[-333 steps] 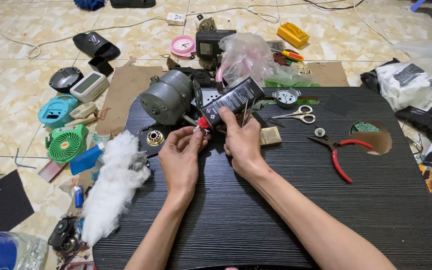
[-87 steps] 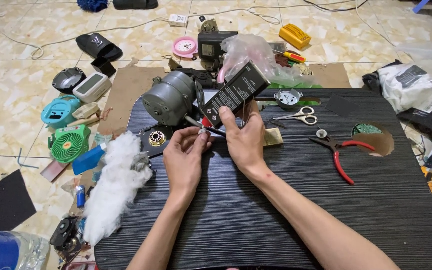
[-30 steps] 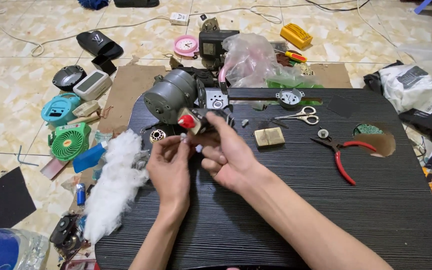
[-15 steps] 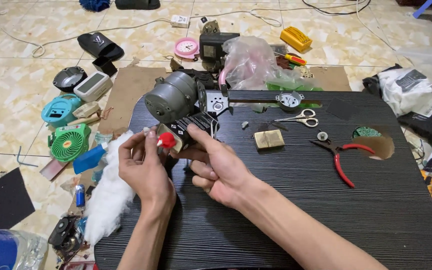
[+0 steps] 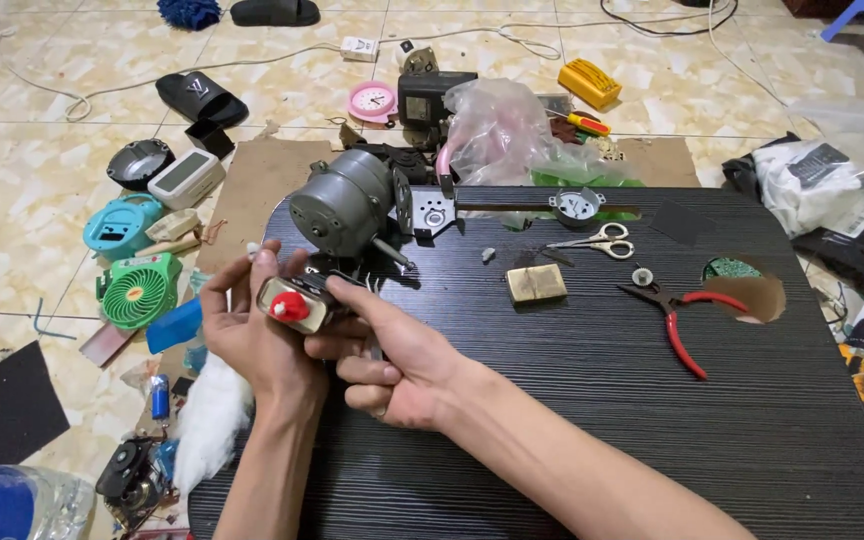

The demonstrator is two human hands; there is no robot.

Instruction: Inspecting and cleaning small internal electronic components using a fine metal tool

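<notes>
Both hands are at the left edge of the black worktop [image 5: 592, 400], holding one small part between them. The left hand [image 5: 252, 335] has its fingers wrapped round a small boxy switch part with a red knob [image 5: 292, 305], thumb and forefinger pinching its top edge. The right hand [image 5: 392, 360] comes in from the right, forefinger stretched along the part's upper side, other fingers curled underneath; whether it holds a tool I cannot tell. A few thin metal pins stick out of the part toward the grey motor [image 5: 344, 205].

The motor lies on its side just behind the hands, shaft pointing at them, with a metal bracket [image 5: 432, 215] at its end. The part is off the motor and in hand; judging by that, the work is mid-way, nothing fitted together yet.

Untouched to the right: scissors [image 5: 597, 240], red-handled pliers [image 5: 677, 320], a small brass-coloured block [image 5: 537, 285]. A green mini fan [image 5: 137, 292] lies on the floor to the left, white stuffing [image 5: 210, 420] by the worktop edge.
</notes>
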